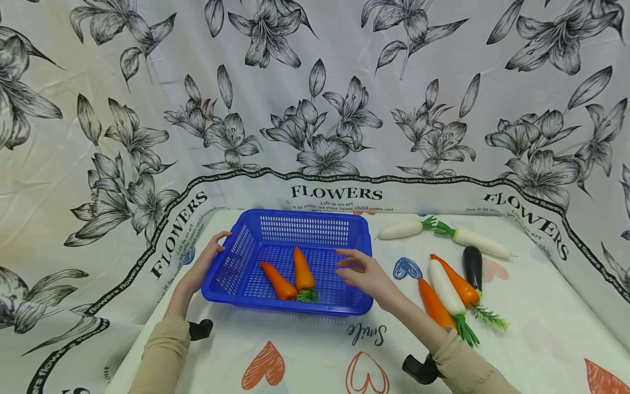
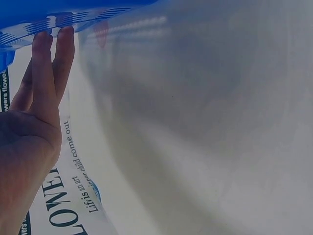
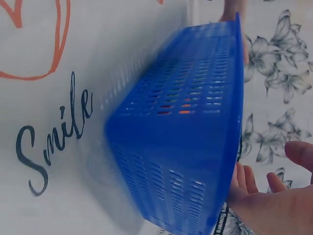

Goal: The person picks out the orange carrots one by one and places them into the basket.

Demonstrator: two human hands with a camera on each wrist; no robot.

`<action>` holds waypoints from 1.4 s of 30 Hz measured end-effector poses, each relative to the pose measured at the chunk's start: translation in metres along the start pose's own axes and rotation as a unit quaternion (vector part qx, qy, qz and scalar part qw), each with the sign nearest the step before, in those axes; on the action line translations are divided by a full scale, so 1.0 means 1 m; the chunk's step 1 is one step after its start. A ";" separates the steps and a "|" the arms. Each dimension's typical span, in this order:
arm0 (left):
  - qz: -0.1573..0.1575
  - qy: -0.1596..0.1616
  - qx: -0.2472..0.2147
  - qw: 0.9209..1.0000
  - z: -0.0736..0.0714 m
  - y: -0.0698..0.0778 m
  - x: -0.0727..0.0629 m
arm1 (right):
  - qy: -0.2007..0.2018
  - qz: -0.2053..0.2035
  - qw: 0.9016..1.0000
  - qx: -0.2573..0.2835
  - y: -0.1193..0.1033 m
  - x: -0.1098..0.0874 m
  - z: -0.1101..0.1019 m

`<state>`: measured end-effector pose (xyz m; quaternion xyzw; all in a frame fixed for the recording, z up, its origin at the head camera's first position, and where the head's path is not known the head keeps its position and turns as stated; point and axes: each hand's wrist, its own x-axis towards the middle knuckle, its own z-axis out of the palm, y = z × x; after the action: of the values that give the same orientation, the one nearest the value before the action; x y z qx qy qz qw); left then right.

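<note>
A blue plastic basket (image 1: 315, 307) with slotted walls stands on the patterned cloth. Inside it lie two carrots, one on the left (image 1: 278, 280) and one nearer the middle (image 1: 303, 268), with green leaves by their thick ends. My left hand (image 1: 209, 257) is at the basket's left side; in the left wrist view, straight fingers (image 2: 44, 73) touch its wall. Over the basket's right part hovers my right hand (image 1: 364, 273), fingers spread and loosely bent, holding nothing. From the right wrist view, that hand (image 3: 274, 196) reaches past the rim.
Right of the basket lie a carrot (image 1: 434, 303), a white radish (image 1: 445, 287), another carrot (image 1: 460, 282) and an eggplant (image 1: 473, 268). Two more white radishes (image 1: 401, 230) (image 1: 482, 243) lie farther back. A floral curtain (image 1: 334, 191) rises behind the table.
</note>
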<state>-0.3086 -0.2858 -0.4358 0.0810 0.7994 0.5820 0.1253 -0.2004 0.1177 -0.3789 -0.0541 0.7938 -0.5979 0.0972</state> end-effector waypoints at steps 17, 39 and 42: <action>0.005 0.005 0.011 1.000 -0.001 -0.002 0.001 | 0.083 0.003 0.994 -0.071 0.017 -0.014 -0.044; 0.004 0.006 0.012 1.000 -0.001 -0.005 0.003 | 0.037 0.069 0.973 -0.216 0.074 -0.028 -0.122; 0.005 0.005 0.014 1.000 0.000 -0.004 0.002 | 0.026 0.071 0.967 -0.242 0.072 -0.034 -0.131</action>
<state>-0.3107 -0.2863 -0.4400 0.0842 0.8078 0.5715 0.1172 -0.1938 0.2673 -0.4104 -0.0043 0.9188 -0.3810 0.1028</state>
